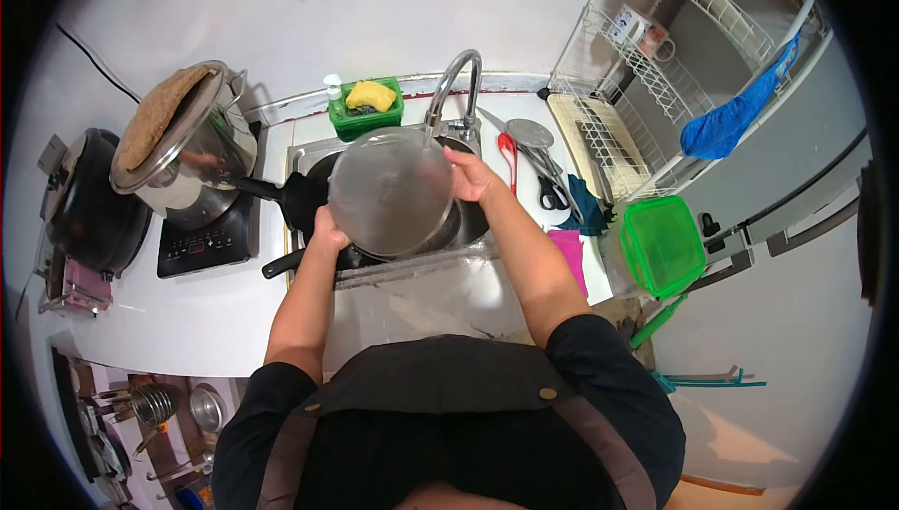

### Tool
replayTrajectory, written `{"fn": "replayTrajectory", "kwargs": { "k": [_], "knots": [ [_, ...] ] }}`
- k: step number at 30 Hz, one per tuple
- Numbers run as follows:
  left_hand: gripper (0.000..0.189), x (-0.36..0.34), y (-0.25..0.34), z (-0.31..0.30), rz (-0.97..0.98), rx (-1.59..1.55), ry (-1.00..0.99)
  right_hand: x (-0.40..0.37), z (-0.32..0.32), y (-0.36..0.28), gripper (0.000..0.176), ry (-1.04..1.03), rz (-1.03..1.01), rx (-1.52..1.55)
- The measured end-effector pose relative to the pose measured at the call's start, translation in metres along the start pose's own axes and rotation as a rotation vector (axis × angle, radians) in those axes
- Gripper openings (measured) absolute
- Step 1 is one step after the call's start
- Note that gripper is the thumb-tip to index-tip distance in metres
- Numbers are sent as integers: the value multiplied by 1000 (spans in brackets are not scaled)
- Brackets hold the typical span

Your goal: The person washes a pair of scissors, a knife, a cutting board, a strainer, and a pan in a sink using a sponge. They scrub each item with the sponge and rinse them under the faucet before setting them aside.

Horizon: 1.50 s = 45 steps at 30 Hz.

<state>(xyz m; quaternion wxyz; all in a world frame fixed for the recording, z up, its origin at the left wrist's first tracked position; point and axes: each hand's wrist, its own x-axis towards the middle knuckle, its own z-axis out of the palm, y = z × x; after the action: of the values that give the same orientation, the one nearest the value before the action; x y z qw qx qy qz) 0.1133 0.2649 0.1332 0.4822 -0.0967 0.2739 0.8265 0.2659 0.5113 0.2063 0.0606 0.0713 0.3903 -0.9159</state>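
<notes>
Over the sink (403,276) I hold a round, greyish, see-through lid (389,193) under the curved faucet (459,65). My left hand (330,231) grips its lower left edge. The fingers of my right hand (473,176) are closed on its right edge, with the fingertips partly hidden. Beneath the lid, dark cookware fills part of the basin. A black pan handle (281,265) sticks out over the left rim, and a black utensil or pan (298,199) lies above it. Whether water is running is hard to make out.
Behind the sink stands a green basket (370,121) with a yellow sponge (372,96). Right of it lie a red spoon (508,154), black scissors (552,193) and a strainer (531,133). A large steel pot (201,173) sits on an induction cooker (208,243) at left; a green-lidded container (663,246) is at right.
</notes>
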Motion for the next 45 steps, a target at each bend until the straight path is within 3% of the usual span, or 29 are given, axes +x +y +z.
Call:
{"fn": "replayTrajectory", "kwargs": {
  "k": [1, 3, 4, 8, 11, 13, 14, 16, 22, 32, 38, 40, 41, 43, 44, 45],
  "knots": [
    [41, 10, -6, 3, -35, -2, -2, 2, 3, 4, 56, -1, 3, -1],
    [40, 13, -20, 6, -76, -5, 3, 2, 6, 13, 61, -157, -107, 376],
    [40, 14, -26, 11, -104, -1, 29, 0, 12, 14, 66, -139, -181, 416],
    [40, 13, -39, 22, -140, -5, 99, -9, 24, 14, 68, -199, -251, 437],
    [41, 21, -46, 18, -110, -64, 130, -11, 18, 12, 70, -196, -193, 447],
    [42, 25, -45, 23, -88, -101, 138, -1, 0, 13, 70, -378, -141, 500],
    [42, 24, -47, 32, -50, -91, 193, -3, 4, 11, 70, -380, -139, 499],
    [43, 27, -46, 38, -11, -84, 247, -8, 12, 9, 72, 62, -263, 408],
    [44, 56, -47, 20, -47, -93, 180, -3, 1, 10, 75, -279, -290, 472],
    [44, 46, -43, 22, -48, -36, 204, 1, 2, 10, 73, -192, -283, 479],
    [46, 49, -40, 9, -34, -69, 230, 8, -13, 11, 60, -135, -193, 521],
    [46, 38, -39, 12, 6, -101, 228, 13, -14, 5, 50, 340, -78, 200],
    [48, 15, -34, 29, 78, -116, 294, 16, -15, 2, 50, 342, -79, 200],
    [50, 2, -32, 37, 144, -128, 357, 27, -26, 1, 34, 640, 164, -356],
    [53, 4, -28, 33, 193, -63, 252, 38, -30, 10, 27, 962, -61, -1023],
    [57, 6, -23, 29, 243, 1, 149, 42, -39, 9, 27, 963, -63, -1023]
  ]
}}
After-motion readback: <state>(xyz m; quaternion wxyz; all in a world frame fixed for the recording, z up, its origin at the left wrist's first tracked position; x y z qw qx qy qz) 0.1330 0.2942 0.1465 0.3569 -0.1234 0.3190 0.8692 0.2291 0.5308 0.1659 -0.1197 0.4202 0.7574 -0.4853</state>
